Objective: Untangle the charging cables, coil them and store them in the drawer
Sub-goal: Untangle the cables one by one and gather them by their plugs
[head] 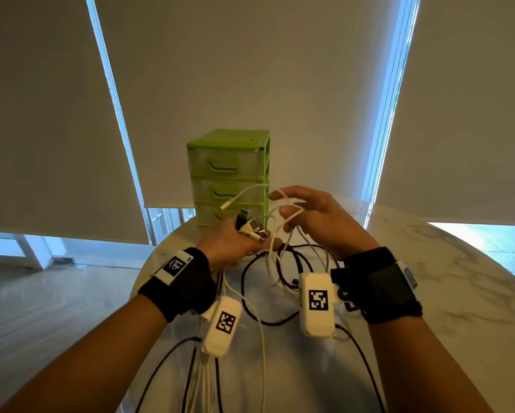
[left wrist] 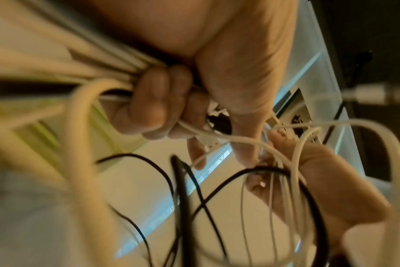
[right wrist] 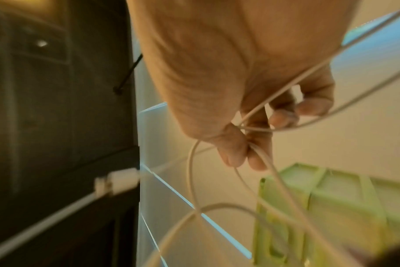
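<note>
The left hand (head: 231, 244) is fisted round a bundle of charging cables (head: 268, 263) (white and black, several plugs (head: 250, 223) fanning out above the knuckles), held above the near part of a round marble table (head: 447, 293). Just right of it, the right hand (head: 316, 216) pinches one thin white cable (head: 283, 210) between thumb and fingertips, its other fingers loosely spread. Loose loops trail down onto the table toward the person. Behind both hands, at the far edge, stands a green drawer unit (head: 229, 174), drawers closed.

- You face a glossy marbled table (head: 447, 281)
- Your drawer unit (head: 229, 174) is green plastic, its fronts frosted
- Your cables (head: 268, 263) look smooth white and matt black
</note>
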